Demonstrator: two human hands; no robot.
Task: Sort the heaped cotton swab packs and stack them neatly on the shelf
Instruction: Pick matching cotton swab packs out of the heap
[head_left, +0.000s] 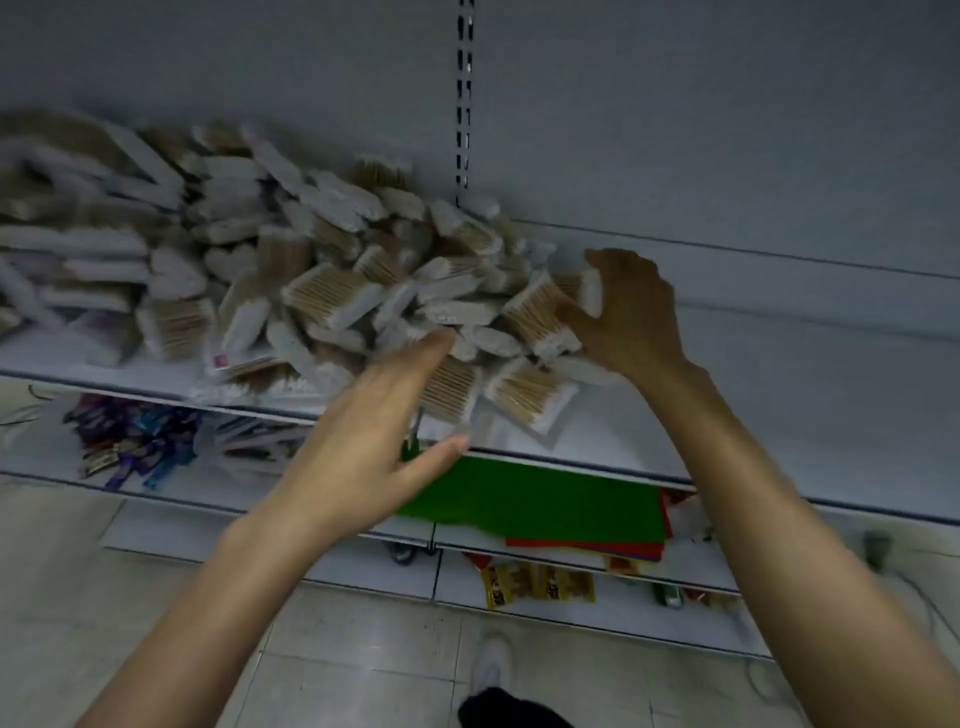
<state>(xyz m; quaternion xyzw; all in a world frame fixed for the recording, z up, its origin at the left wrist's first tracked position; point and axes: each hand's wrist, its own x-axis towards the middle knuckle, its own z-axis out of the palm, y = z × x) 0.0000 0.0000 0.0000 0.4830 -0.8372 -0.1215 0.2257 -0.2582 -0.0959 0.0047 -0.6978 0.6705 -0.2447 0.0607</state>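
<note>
1. Dozens of cotton swab packs (322, 291) lie heaped on the white shelf (779, 384). The pile runs from the upper left of the frame to its centre, with packs tilted and overlapping every way.
2. Your right hand (628, 312), right of centre, grips one pack (537, 312) at the heap's right edge, fingers curled over its far end and thumb against its near side.
3. Your left hand (374, 441), at centre frame, holds nothing. Its fingers are straight and slightly spread, the fingertips blurred at the heap's front edge; whether they touch a pack cannot be told.
4. More flat packs (519, 395) lie at the shelf's front lip, between your two hands.
5. On the lower shelf (218, 488), green sheets (519, 499) lie over red sheets (587, 545) below centre, while blue and purple wrapped items (135, 441) are scattered at lower left.
6. Your white shoe (491, 660) stands on the tiled floor (363, 649) at the bottom of the frame.
</note>
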